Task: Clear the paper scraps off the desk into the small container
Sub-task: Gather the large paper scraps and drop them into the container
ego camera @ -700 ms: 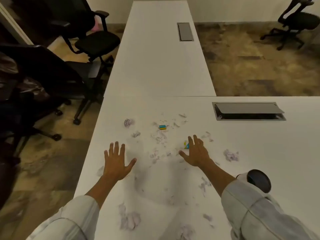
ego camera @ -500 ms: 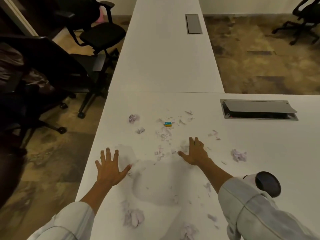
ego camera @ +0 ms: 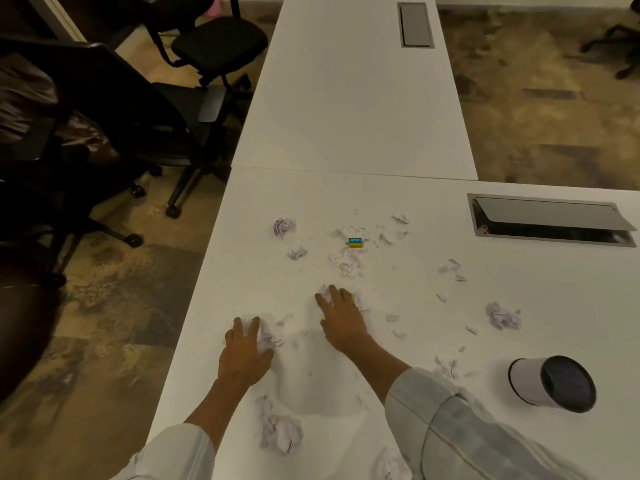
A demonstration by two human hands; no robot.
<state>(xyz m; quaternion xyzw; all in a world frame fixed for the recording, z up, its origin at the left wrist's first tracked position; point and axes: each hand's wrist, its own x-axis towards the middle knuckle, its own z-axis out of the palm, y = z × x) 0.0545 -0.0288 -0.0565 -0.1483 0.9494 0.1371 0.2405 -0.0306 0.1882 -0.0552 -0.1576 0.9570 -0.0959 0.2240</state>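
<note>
Both hands lying palm-down on the white surface (ego camera: 346,133). Left hand (ego camera: 244,356) pressing flat near the left edge, fingers spread wide over small paper scraps (ego camera: 277,339), gripping nothing. Right hand (ego camera: 341,318) flat further in, fingers loosely spread, tips touching a crumpled scrap (ego camera: 325,292). More scraps lying scattered: crumpled ball (ego camera: 284,226), wad (ego camera: 504,316) on the right, pile (ego camera: 280,433) between the forearms. Small cup-like container (ego camera: 550,382) lying tipped on its side, right of the right sleeve. Blue-yellow eraser (ego camera: 355,241) sitting among far scraps
</note>
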